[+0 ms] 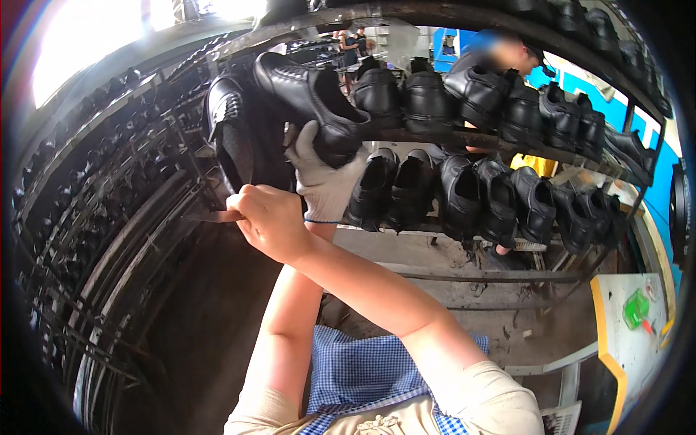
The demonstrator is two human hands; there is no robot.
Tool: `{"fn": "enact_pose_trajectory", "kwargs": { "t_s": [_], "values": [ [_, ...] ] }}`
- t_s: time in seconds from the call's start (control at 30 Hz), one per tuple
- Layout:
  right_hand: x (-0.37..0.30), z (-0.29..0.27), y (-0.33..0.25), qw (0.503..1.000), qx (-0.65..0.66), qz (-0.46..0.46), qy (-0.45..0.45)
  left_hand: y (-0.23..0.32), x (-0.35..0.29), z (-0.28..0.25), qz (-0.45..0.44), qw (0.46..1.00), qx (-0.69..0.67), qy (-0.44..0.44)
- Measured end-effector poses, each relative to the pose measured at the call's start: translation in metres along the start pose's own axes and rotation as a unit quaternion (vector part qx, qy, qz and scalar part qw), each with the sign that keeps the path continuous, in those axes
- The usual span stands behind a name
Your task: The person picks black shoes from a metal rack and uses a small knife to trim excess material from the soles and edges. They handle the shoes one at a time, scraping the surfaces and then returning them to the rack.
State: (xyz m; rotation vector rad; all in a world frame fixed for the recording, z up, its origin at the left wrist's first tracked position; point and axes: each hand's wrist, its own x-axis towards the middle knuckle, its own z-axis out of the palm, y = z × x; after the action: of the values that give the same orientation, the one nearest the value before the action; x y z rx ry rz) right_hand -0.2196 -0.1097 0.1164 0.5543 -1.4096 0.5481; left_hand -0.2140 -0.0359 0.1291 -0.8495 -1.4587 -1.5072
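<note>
My left hand (326, 170), in a white knit glove with a blue-edged cuff, grips a black lace-up shoe (301, 83) near its heel. Beside that shoe, a second black shoe (235, 138) stands toe up; whether the glove also supports it is hidden. Bare and closed, my right hand (270, 217) crosses over my left wrist. From its fingers a thin, flat, pointed strip (217, 217) sticks out to the left, perhaps a blade; its kind is unclear. My right knuckles are close to the second shoe's heel end.
Ahead, a metal rack (464, 138) carries rows of black shoes (464, 192). More loaded racks (94, 210) line the left. At the right stands a white, yellow-edged table (629, 344) with a green object (636, 309). A person (478, 61) is behind the rack.
</note>
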Motion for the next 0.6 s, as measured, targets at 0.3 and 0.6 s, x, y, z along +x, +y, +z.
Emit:
{"fn": "enact_pose_trajectory", "kwargs": {
  "t_s": [0.3, 0.6],
  "values": [
    [-0.003, -0.014, 0.029, 0.986, -0.048, 0.157, 0.029, -0.004, -0.002, 0.009, -0.021, 0.999, -0.030, -0.027],
    [0.018, -0.017, 0.027, 0.903, -0.295, 0.186, -0.253, -0.003, 0.015, 0.010, -0.061, 0.995, -0.037, -0.064]
  ]
}}
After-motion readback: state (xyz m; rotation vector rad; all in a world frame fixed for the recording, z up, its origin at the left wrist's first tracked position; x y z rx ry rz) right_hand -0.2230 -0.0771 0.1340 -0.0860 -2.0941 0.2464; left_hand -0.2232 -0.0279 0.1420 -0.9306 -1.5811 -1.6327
